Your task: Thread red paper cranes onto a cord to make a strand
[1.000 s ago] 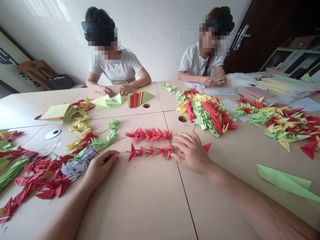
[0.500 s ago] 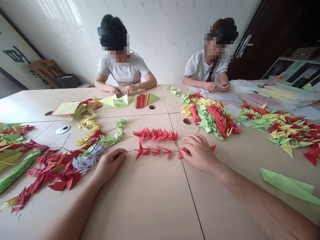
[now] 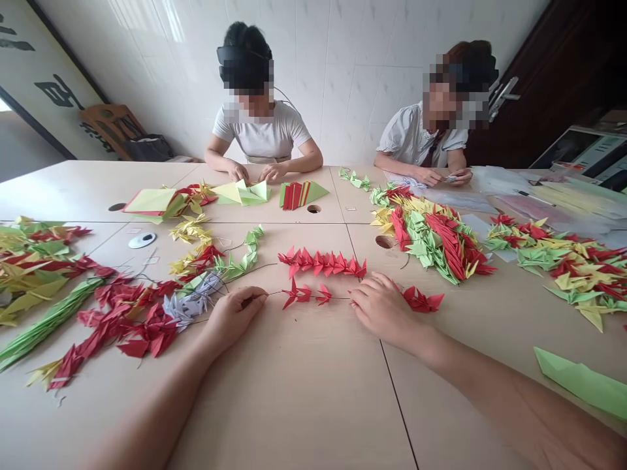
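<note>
My left hand [image 3: 238, 314] pinches the left end of a thin dark string [image 3: 275, 293] between thumb and fingertips. A few red folded paper cranes [image 3: 323, 295] sit spaced along this string between my hands. My right hand [image 3: 385, 308] is closed around the string farther right, palm down; whatever lies under its fingers is hidden. More red cranes [image 3: 424, 300] bunch together just beyond it. Behind the string lies a second, tightly packed row of red paper cranes [image 3: 322, 263].
Colourful crane strands [image 3: 142, 320] lie left, beside a green bundle [image 3: 46, 323]. A large crane pile [image 3: 435, 238] and another strand [image 3: 563, 261] are on the right, with folded green paper [image 3: 582, 378] nearer. Two co-workers sit across the table, one folding green paper [image 3: 242, 191].
My right hand has slid along the string; one crane formerly to its left no longer shows there, and more red cranes show to its right. My view has shifted left.
</note>
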